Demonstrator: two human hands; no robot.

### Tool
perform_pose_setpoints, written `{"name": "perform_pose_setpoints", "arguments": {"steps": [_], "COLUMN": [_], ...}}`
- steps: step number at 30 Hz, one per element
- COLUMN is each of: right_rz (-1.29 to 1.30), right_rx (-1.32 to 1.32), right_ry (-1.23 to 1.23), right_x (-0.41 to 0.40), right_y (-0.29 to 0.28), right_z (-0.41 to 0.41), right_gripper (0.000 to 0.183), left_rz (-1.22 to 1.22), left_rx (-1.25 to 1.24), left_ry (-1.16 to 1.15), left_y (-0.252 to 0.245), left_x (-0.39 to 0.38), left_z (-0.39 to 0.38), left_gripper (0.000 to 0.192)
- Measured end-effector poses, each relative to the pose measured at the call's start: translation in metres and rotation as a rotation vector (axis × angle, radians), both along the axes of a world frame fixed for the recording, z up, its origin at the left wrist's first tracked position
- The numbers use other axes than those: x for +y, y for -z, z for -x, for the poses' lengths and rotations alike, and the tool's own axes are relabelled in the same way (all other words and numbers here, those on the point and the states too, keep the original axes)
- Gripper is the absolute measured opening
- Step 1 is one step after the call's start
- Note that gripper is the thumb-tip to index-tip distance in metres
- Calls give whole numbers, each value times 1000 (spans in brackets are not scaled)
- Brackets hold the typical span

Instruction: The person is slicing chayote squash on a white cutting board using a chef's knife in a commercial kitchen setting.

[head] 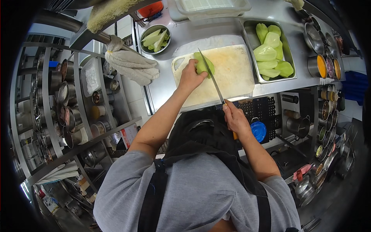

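My left hand (192, 74) holds a pale green peeled vegetable piece (204, 64) against the left part of a white cutting board (232, 69). A long-bladed knife (215, 82) lies with its blade across that piece; my right hand (236, 118) grips its orange-yellow handle near the board's front edge. A damp white cloth shows from under the board's far edge. Right of the board, a steel tray (293, 62) holds several peeled green pieces (265, 53). Left of the far edge, a steel bowl (141, 40) contains pale green wedges and scraps.
A grey-white towel (130, 62) hangs from a rail at the left. White plastic baskets (213, 6) stand at the back of the steel counter (203, 28). Several steel containers (314, 66) line the right side, one with orange contents. Loaded shelves stand at the left.
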State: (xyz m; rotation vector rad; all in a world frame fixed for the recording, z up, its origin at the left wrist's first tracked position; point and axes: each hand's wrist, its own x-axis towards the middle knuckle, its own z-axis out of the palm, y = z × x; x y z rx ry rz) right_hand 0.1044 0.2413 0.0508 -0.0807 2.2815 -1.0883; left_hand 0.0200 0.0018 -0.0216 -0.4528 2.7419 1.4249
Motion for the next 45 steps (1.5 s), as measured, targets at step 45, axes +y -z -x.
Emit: {"name": "perform_pose_setpoints", "arguments": {"steps": [45], "right_rz": [99], "right_rx": [-8], "right_ry": [107], "right_x": [-9], "right_y": [-2], "right_z": [-17], "right_gripper": [38], "left_rz": [-376], "left_rx": [-330], "left_ry": [-128], "left_y": [-18], "left_x": [-14], "left_z": [10], "left_gripper": [38]}}
